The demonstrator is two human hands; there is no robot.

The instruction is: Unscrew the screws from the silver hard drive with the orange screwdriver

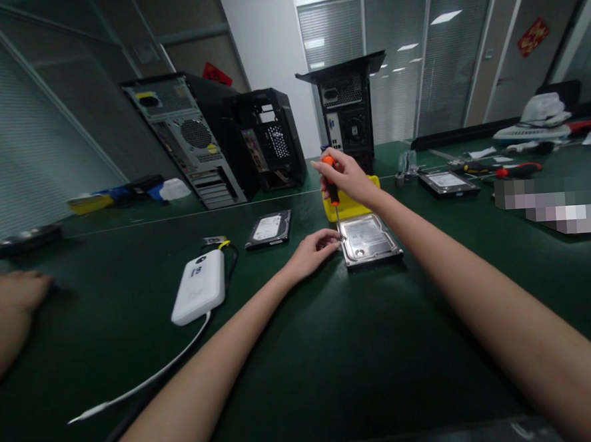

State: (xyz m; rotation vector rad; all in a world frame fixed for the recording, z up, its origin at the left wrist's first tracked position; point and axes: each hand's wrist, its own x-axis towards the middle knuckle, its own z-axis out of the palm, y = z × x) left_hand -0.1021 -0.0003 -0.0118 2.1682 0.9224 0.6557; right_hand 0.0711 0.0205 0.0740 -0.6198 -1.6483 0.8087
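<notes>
My right hand [345,174] is wrapped around the orange and black handle of a screwdriver [331,185], held upright. Its shaft points down to the left edge of a silver hard drive [369,236] lying flat on the green table. At that same edge, close to the screwdriver's tip, my left hand [315,252] has its fingers curled against the drive. The exact contact of the tip is too small to make out. Just behind the drive stands a yellow container [349,206], partly covered by my right hand.
Another hard drive [269,229] and a white power bank [199,287] with a cable lie to the left. Computer cases [195,134] stand behind. At right are a third drive [447,183] and red-handled pliers [520,169]. Another person's hand [17,291] rests at far left.
</notes>
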